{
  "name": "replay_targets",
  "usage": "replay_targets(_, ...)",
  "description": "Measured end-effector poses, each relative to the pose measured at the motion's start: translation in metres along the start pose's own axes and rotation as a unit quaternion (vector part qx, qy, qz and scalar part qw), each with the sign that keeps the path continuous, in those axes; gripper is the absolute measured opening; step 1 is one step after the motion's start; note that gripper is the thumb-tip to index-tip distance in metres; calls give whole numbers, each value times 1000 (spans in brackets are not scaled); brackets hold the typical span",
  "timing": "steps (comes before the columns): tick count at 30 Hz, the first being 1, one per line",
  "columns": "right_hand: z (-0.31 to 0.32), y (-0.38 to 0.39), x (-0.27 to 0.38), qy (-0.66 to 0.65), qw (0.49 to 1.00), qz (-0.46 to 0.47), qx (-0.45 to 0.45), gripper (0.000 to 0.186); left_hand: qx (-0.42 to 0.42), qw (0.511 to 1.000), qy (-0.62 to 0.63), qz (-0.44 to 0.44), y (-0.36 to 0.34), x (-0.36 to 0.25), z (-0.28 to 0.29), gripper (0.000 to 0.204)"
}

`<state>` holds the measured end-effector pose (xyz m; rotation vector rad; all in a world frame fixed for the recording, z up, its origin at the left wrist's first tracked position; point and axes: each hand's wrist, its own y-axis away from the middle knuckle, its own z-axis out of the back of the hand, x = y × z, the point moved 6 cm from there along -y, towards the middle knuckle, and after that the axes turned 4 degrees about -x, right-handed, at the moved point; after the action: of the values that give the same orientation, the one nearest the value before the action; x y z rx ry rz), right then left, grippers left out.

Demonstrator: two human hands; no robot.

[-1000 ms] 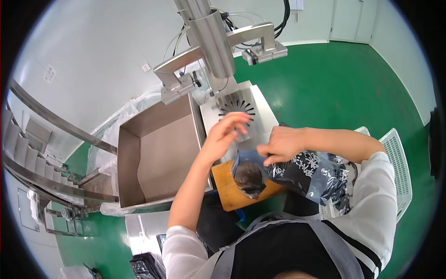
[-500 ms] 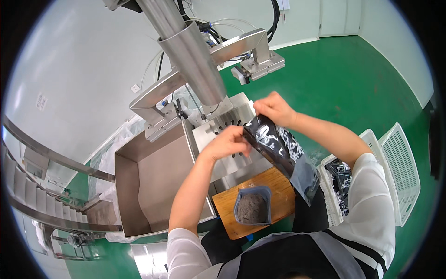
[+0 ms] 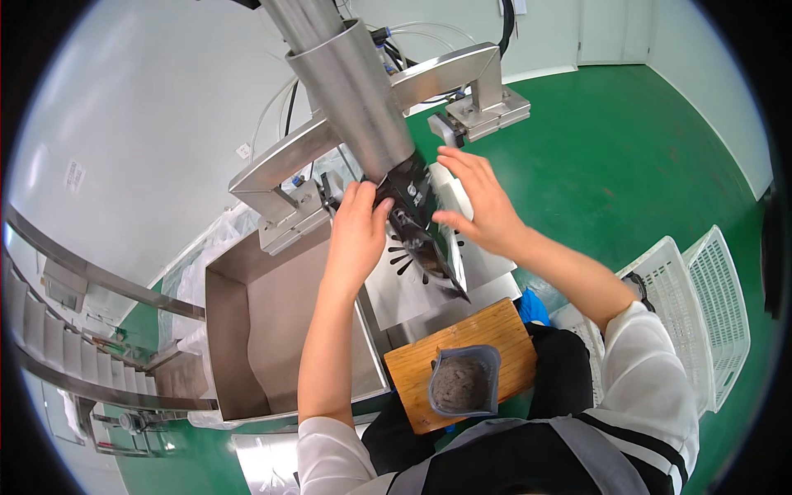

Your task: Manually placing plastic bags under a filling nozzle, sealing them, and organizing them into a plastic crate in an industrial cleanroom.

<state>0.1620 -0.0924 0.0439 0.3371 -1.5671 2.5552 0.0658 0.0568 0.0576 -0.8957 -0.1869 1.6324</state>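
A black glossy pouch [image 3: 412, 235] hangs slanting from the lower end of a steel tube [image 3: 353, 99], its upper edge against the tube mouth. My left hand [image 3: 355, 235] is at the pouch's upper left side, thumb and fingers closed at its edge. On the other side, my right hand [image 3: 487, 202] is beside the pouch with thumb and fingers apart, holding nothing. Below, an opened grey pouch [image 3: 464, 381] filled with grey-brown powdery stuff stands on a wooden board [image 3: 516, 346] above my lap.
Metal clamps [image 3: 493, 111] on a bracket flank the tube. A deep steel bin [image 3: 289, 330] lies left of the slotted white plate [image 3: 388, 289]. White plastic baskets [image 3: 718, 313] stand on the green floor at right. A curved conveyor [image 3: 74, 363] runs at far left.
Both hands have brought the black pouch up and left from over the board to the tube end. My right hand has let go of it. The view has shifted slightly.
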Motion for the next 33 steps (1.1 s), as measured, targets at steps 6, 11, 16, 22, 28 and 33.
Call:
replay_targets(6, -59, 13, -1, -47, 975, -169, 139, 18, -96, 995, 10, -19, 0, -22, 19, 24)
replay_targets(11, -37, 11, 7, -83, 989, -125, 1, 25, -297, 944, 72, -123, 60, -11, 20, 29)
replay_targets(16, -32, 9, 22, -77, 990, -115, 24, 25, -255, 893, 191, 317, 87, 181, -51, 41)
replay_targets(22, -36, 12, 24, -84, 989, -118, 18, 26, -285, 695, 496, 436, 83, 236, -94, 69)
replay_targets(28, -32, 53, 34, -289, 872, -266, 293, 26, -118, 739, 429, 506, 179, 125, -62, 45)
replay_targets(33, -23, 72, 100, -424, 807, -23, 410, 51, 18, 843, 328, 426, 308, -16, -10, 53)
